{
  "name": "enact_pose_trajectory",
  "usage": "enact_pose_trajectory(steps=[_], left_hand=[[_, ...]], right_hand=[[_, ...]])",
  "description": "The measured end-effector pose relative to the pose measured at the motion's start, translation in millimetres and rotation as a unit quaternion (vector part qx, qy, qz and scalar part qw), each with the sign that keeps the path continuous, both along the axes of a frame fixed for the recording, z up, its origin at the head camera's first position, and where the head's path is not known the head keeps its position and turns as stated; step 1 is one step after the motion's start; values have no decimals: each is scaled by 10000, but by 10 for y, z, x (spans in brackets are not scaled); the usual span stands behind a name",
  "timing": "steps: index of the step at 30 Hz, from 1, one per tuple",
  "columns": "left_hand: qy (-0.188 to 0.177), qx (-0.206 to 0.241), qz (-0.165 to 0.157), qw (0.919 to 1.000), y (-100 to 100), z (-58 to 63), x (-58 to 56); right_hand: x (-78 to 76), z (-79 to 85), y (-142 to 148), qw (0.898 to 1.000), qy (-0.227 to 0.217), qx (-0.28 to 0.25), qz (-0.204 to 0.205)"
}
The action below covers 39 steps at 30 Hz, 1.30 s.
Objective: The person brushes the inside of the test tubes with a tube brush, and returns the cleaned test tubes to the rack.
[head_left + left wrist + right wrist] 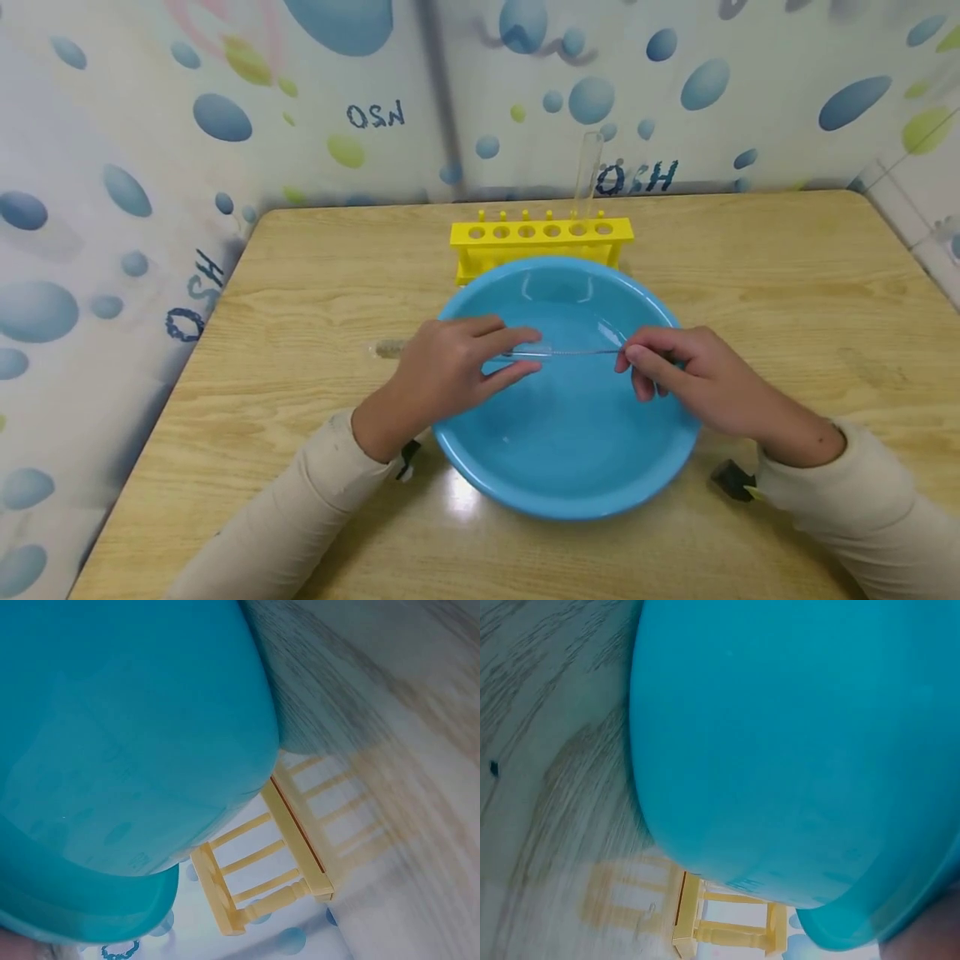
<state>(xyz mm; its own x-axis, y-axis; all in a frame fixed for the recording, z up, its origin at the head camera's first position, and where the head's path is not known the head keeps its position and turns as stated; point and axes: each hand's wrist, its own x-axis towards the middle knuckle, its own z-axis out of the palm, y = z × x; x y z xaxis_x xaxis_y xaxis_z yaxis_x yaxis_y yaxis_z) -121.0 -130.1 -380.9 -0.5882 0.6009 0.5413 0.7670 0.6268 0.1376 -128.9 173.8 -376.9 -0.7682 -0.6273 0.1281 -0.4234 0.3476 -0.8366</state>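
Note:
Over the blue basin [566,500], my left hand [457,367] holds a clear glass test tube [536,353] lying nearly level, its mouth to the right. My thumb and fingers lie on either side of the tube. A test tube brush [588,352] runs into the mouth by its thin twisted wire. Beyond the left hand, its pale bristles show inside the tube's far end; the middle stretch is hidden by that hand. My right hand [675,367] pinches the wire's outer end between thumb and fingers. The wrist views mostly show the basin's outer side.
Behind the basin stands a yellow test tube rack [540,233], with one clear upright tube [588,171] in its right part. The wooden table [315,275] meets a patterned wall [480,92] at the back. Both sleeved forearms come in over the front.

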Motion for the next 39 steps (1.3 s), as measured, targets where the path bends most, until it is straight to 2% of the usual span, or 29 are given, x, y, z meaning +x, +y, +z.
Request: enact_pose_trajectory(steps=[5,12,16,21,29,34,39], left_hand=[[-20,18,-62,10000,3,-8,-6],[250,-20,-207,9995,12,-28,-5],[224,78,-164,9996,3,-28,-5],[107,102,-148,9998,-7,-39,-1],[-93,117,-308,9994,-11,-19,0],[-135,164,-327,9992,-15,-32,6],[-111,189,-359,9991,6,-17,3]], right_hand=[[9,-3,3,9999,154,18,-66],[22,23,7,9996,-225,-191,28],[20,14,-9,9995,-225,-202,-22],[35,-26,-27,9997,25,62,-223],[41,-47,-73,9981,579,165,-148],[39,-37,-60,9991,400,-31,-143],[35,-33,-27,9987,76,-486,-110]])
